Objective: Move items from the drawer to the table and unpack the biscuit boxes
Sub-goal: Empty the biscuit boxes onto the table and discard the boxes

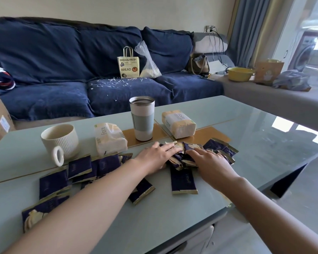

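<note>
My left hand (pixel 155 155) reaches forward across the tabletop (pixel 173 213), palm down, fingers spread flat on a heap of crumpled biscuit wrappers (pixel 182 153). It presses rather than grips. To its left stand a ribbed cream mug (pixel 60 142) with its handle toward me, and a soft tissue pack (pixel 109 139). Behind the heap stands an open-topped tumbler (pixel 142 118), with a second tissue pack (pixel 178 123) beyond it. None of these blocks my reach. My right hand (pixel 209 161) lies on the same heap from the other side, palm down, fingers loosely extended, also holding nothing closed. The two hands nearly meet over the heap. Dark purple sachets (pixel 79 166) with gold edges lie scattered flat under and beside my left forearm, and one long sachet (pixel 183 181) lies between my wrists. A flattened purple biscuit box (pixel 42 208) shows near the tabletop's left front edge.
</note>
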